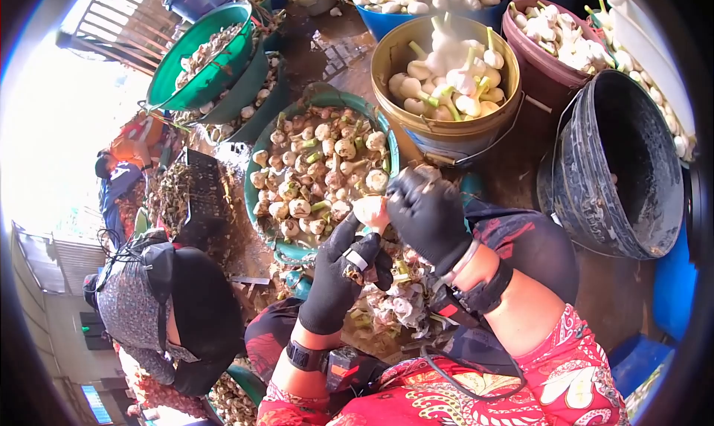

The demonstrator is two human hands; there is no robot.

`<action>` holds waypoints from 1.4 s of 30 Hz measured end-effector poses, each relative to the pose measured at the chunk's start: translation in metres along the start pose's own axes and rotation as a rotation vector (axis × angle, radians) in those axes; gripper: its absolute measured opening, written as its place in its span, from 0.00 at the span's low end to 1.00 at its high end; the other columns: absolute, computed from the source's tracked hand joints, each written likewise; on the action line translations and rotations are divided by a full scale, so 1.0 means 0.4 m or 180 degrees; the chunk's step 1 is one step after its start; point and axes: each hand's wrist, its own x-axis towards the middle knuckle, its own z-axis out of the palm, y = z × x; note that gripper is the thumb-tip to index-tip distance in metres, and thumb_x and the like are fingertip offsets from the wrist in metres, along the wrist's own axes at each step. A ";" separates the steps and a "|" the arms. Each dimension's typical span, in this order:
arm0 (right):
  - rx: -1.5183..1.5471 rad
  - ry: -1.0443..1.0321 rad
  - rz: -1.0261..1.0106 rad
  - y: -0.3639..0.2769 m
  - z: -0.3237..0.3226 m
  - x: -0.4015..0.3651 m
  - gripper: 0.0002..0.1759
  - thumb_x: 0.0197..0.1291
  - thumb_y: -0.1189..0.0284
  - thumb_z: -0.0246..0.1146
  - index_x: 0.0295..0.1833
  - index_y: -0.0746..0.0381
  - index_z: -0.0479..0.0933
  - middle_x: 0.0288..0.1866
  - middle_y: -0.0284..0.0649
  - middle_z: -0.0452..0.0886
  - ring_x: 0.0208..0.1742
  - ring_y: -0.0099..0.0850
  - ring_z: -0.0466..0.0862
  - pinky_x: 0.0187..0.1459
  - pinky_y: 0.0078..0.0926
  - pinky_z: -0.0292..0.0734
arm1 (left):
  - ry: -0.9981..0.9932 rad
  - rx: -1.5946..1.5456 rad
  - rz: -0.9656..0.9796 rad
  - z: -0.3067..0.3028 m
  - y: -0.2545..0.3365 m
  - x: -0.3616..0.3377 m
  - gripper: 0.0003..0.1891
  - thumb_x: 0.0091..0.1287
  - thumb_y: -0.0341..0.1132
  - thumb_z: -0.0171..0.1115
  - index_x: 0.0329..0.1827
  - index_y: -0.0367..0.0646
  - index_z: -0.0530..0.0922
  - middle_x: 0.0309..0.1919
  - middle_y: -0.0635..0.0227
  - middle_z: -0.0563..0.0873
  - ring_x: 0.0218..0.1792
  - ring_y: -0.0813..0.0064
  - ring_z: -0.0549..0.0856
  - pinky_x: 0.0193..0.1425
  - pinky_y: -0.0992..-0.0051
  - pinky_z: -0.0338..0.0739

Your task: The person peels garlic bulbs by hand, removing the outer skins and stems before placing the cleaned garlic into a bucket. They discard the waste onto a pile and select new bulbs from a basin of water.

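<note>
Black-gloved, my left hand (343, 268) is closed around a garlic bulb (366, 209), pale and partly pinkish, held over the near edge of a green basin. A small pale, shiny piece (355, 259) lies across its fingers; I cannot make out what it is. My right hand (428, 216), also gloved, is closed in a pinch against the bulb's right side. What its fingertips grip is hidden. The green basin (251, 195) holds many brownish, unpeeled garlic bulbs (327, 158). Loose skins and trimmings (398, 307) lie below my hands.
A yellow bucket (387, 99) of cleaned white garlic stands beyond my right hand. A black bucket (576, 181) leans at the right. Behind are a maroon bucket (520, 43) with garlic and stacked green basins (238, 62). Another person (197, 314) sits close on the left.
</note>
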 end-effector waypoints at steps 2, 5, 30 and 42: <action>0.0405 -0.0237 0.0945 0.037 0.002 0.019 0.03 0.55 0.74 0.60 0.33 0.62 0.76 0.21 0.36 0.75 0.20 0.27 0.75 0.23 0.28 0.70 | -0.0126 -0.0319 -0.0110 0.005 0.011 -0.007 0.21 0.69 0.35 0.54 0.64 0.37 0.69 0.25 0.65 0.82 0.22 0.76 0.81 0.26 0.78 0.74; 0.1338 -0.0433 0.2084 0.056 -0.010 0.023 0.13 0.54 0.66 0.60 0.26 0.65 0.73 0.21 0.53 0.77 0.28 0.50 0.81 0.32 0.41 0.74 | -0.0040 -0.0464 -0.0010 -0.007 0.003 0.008 0.21 0.69 0.36 0.54 0.63 0.36 0.69 0.26 0.64 0.82 0.22 0.75 0.81 0.25 0.77 0.75; 0.1833 -0.0956 0.2355 -0.021 0.012 0.068 0.04 0.58 0.76 0.62 0.37 0.66 0.77 0.23 0.32 0.79 0.24 0.14 0.74 0.27 0.17 0.71 | 0.0633 0.4733 -0.0501 -0.387 -0.438 0.465 0.43 0.47 0.45 0.70 0.67 0.39 0.64 0.52 0.48 0.78 0.53 0.47 0.78 0.57 0.56 0.72; 0.2022 -0.1629 0.2319 -0.034 0.131 0.009 0.08 0.57 0.74 0.63 0.40 0.66 0.78 0.30 0.35 0.82 0.31 0.18 0.77 0.35 0.21 0.74 | 0.0671 0.2315 0.0377 -0.392 -0.203 0.244 0.37 0.47 0.32 0.77 0.61 0.36 0.67 0.48 0.56 0.78 0.46 0.68 0.81 0.48 0.71 0.78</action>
